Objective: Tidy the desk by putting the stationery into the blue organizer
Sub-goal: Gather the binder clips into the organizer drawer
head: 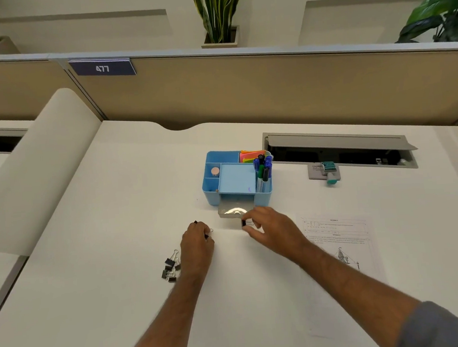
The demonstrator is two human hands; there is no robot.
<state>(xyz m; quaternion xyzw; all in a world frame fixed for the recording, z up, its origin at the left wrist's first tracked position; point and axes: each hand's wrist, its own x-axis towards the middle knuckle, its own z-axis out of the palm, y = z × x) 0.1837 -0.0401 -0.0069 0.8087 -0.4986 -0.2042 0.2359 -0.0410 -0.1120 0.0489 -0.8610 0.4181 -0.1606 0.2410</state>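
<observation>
My right hand (pixel 265 226) pinches a binder clip (pixel 244 223) beside the blue organizer's (pixel 209 185) open drawer (pixel 232 210), my left hand (pixel 197 238) grips another, so dropping it in comes next.

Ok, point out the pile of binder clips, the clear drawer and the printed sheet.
binder clips (pixel 171 268), head view, middle of the pile
clear drawer (pixel 232 211), head view, its front edge
printed sheet (pixel 337 236), head view, its upper text

Bare forearms; a grey-blue rolled sleeve (pixel 442 326) covers the right upper arm.
</observation>
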